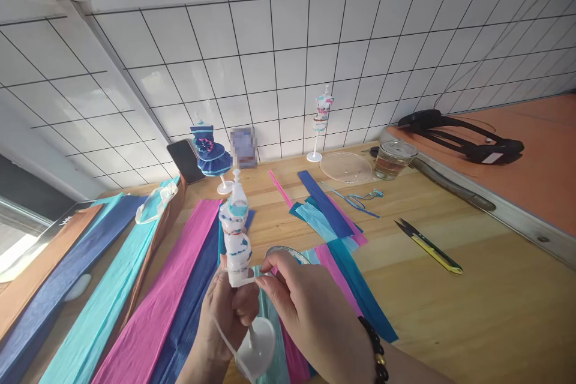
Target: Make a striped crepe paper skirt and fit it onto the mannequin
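A small white dress form (237,240), with patches of teal and red on its torso, tilts slightly in front of me. My left hand (227,306) is wrapped around its lower end, and its round white base (256,351) shows below my fingers. Between thumb and forefinger, my right hand (297,300) pinches a narrow white strip (246,281) that runs to the dress form's bottom edge. Another length of white strip hangs down over my left wrist. Coloured crepe paper strips lie under both hands.
Long crepe paper strips (164,288) cover the left side. At the back stand a blue-dressed form (211,153), a phone (185,161) and another dress form (320,117). Rightward are a glass of liquid (393,162), a clear round lid (345,167) and yellow-black thread snips (429,246).
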Demonstrator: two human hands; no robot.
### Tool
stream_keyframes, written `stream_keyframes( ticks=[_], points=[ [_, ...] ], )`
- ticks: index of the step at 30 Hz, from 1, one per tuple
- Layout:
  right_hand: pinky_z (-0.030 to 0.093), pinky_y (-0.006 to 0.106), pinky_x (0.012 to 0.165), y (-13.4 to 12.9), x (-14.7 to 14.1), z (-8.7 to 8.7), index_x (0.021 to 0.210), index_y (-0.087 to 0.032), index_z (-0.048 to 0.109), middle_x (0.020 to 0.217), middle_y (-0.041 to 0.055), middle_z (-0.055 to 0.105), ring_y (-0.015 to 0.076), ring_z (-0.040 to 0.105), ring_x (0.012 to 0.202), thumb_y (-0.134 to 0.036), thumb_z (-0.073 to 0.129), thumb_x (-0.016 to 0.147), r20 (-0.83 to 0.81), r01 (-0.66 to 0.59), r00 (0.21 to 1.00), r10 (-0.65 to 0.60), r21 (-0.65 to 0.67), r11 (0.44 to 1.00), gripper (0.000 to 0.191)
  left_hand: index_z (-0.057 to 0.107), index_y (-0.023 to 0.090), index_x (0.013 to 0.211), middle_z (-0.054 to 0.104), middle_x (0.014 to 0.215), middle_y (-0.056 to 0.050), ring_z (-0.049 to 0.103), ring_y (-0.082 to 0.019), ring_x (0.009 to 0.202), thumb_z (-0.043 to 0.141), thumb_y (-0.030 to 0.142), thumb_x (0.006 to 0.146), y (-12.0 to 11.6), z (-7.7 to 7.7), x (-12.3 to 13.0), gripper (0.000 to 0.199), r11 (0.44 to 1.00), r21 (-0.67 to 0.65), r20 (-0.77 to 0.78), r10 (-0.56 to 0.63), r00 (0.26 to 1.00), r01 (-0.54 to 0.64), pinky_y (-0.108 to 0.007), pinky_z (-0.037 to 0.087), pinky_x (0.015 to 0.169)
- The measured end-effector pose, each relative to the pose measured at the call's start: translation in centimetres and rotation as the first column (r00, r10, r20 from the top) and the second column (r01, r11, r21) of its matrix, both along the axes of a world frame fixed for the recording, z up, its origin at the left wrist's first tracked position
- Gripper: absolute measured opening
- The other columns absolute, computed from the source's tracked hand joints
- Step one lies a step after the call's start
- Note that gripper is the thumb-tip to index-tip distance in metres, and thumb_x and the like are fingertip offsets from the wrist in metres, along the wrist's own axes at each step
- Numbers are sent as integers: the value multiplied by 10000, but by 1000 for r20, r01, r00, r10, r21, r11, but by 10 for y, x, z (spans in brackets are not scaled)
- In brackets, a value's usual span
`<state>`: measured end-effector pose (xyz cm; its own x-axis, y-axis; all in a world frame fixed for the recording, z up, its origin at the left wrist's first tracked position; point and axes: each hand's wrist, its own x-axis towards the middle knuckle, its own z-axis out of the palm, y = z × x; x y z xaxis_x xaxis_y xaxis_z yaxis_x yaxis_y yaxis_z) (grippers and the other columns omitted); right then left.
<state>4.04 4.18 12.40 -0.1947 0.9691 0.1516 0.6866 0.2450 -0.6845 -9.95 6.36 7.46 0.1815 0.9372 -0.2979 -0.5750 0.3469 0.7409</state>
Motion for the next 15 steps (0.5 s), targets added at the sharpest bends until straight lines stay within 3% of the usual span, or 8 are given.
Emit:
stream_keyframes(
  ticks=[3, 6, 11, 15],
  points=[
    [264, 246, 448, 0, -3, -1, 898, -218, 545, 614, -2, 647, 155, 586, 513, -317, 418, 921, 35, -3, 999, 1, 67, 998, 163, 601, 170, 775, 183, 413, 130, 82, -31, 373, 647, 396, 721, 0, -4, -3, 237, 998, 7, 33, -61, 998, 61, -125, 205, 310],
    [249, 255, 461, -1, -7, -3, 862, -215, 552, 593, 3, 638, 164, 580, 521, -340, 441, 914, 119, 24, 992, -45, 176, 984, 175, 628, 167, 953, 178, 409, 138, 52, -27, 379, 669, 339, 692, 1, -3, -5, 315, 997, -8, 74, -74, 995, 75, -113, 195, 301],
    [212, 280, 485, -3, -9, -4, 738, -211, 544, 499, -11, 560, 158, 519, 475, -326, 473, 905, 223, 25, 965, -136, 438, 899, 215, 641, 185, 1013, 190, 404, 135, 40, -21, 389, 672, 218, 665, 0, 0, -6, 351, 995, -31, 138, -94, 986, 99, -93, 181, 309],
    [217, 282, 498, -5, -8, -4, 736, -217, 538, 491, -20, 547, 157, 507, 476, -318, 481, 903, 206, 27, 969, -139, 469, 883, 203, 639, 208, 1044, 112, 403, 140, 40, -22, 375, 667, 207, 662, -1, -5, -8, 383, 989, -9, 204, -142, 969, 147, -88, 173, 311]
  ],
)
